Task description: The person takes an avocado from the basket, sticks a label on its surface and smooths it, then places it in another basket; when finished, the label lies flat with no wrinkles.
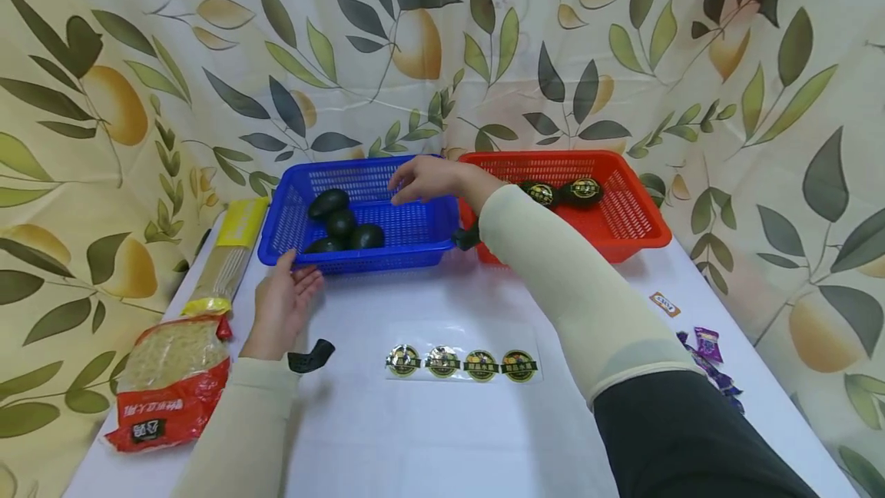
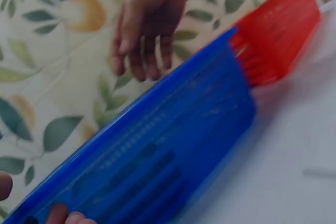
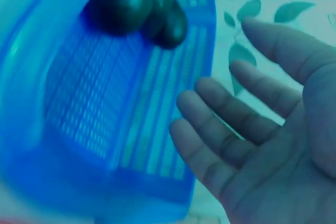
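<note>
Left hand (image 1: 280,306) fingers straight, touching blue basket (image 1: 415,240) front rim, steadying it. Right hand (image 1: 425,179) empty, fingers spread, hovering over basket toward dark avocados (image 1: 342,225).

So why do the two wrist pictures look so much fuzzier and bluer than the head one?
Head view: sharp and evenly lit, though the curtain bows at the edges from the wide lens. Left wrist view: the blue basket and right hand are smeared, probably by motion. Right wrist view: a strong blue cast tints even the hand; the dark eggs are soft.
</note>
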